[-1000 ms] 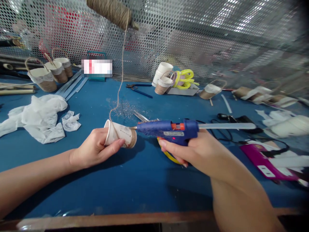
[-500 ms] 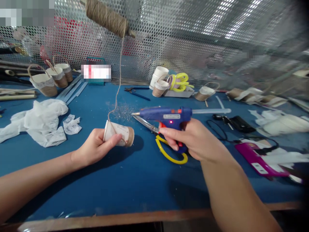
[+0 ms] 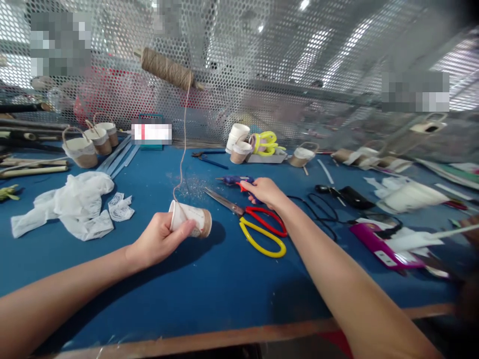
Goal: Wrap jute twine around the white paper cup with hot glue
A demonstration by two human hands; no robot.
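My left hand (image 3: 159,237) is wrapped round a white paper cup (image 3: 187,215), tilted on its side with its mouth to the left. Twine (image 3: 183,164) is wound round the cup's base end, and a strand runs from the cup up to a twine spool (image 3: 166,68) hung at the mesh. My right hand (image 3: 264,192) grips a blue glue gun (image 3: 235,180) low over the far part of the table, its nozzle pointing left. Scissors (image 3: 239,209) with one red and one yellow handle lie just nearer to me than the glue gun.
Several small twine-wrapped cups (image 3: 80,151) with handles stand at the back left. White lace (image 3: 86,199) lies at left. Pliers (image 3: 209,158) and stacked white cups (image 3: 237,137) are at the back. A purple power strip (image 3: 381,247) and black cables (image 3: 318,207) lie at right.
My right hand has moved the glue gun away from me and lowered it toward the table, uncovering the scissors' red handle. My left hand still holds the cup. The camera view has tilted up.
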